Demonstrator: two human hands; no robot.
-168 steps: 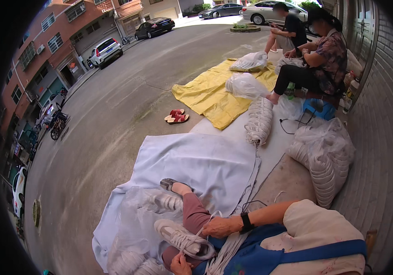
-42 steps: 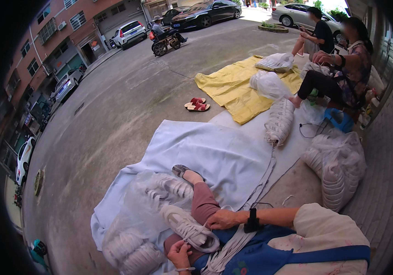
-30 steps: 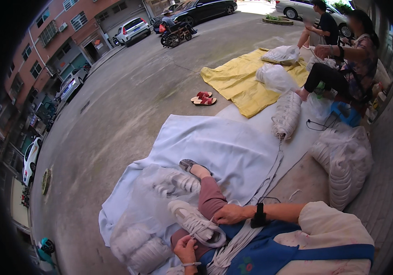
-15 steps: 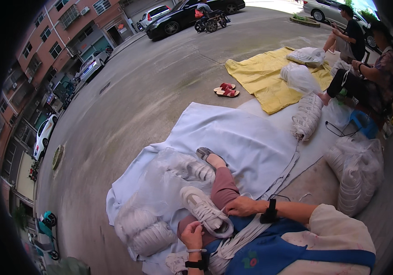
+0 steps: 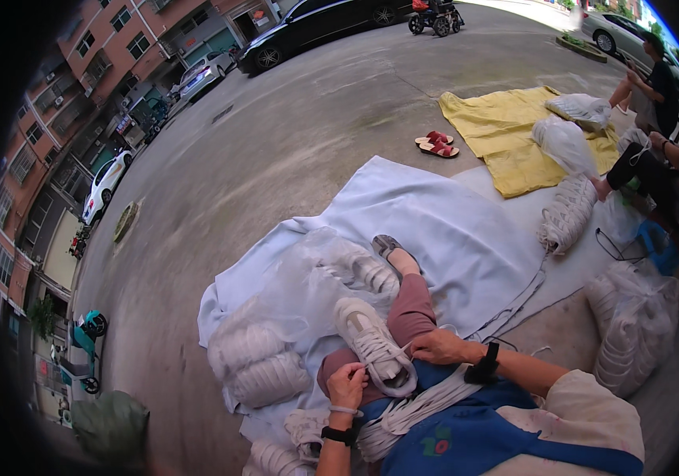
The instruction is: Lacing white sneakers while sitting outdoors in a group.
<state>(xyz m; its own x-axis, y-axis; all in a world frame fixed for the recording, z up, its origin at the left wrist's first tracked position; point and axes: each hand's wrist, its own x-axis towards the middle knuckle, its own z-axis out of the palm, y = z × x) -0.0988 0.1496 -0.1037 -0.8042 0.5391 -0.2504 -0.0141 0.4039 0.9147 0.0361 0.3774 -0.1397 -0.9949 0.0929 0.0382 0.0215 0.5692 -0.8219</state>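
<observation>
A white lace-up sneaker (image 5: 361, 329) rests on my lap, its toe away from me and its heel opening toward me. My left hand (image 5: 346, 385) is closed at the shoe's left side, pinching a white shoelace by the upper eyelets. On the other side my right hand (image 5: 438, 347) is closed too, with a lace end between thumb and fingers. Across my blue apron (image 5: 466, 424) lies a thick hank of loose white laces (image 5: 415, 412). More white shoes (image 5: 304, 428) sit beside my left forearm.
A pale blue cloth (image 5: 426, 206) carries plastic-bagged rows of shoes (image 5: 268, 373). Another bag of shoes (image 5: 633, 325) stands at right. Red sandals (image 5: 438, 144) lie near a yellow sheet (image 5: 506, 143). Two people sit at far right. Parked cars and a scooter (image 5: 82, 349) stand beyond.
The view has swung, so the scene sits further right and the far cars higher. Both hands remain at the shoe's laces, the left a little nearer the opening.
</observation>
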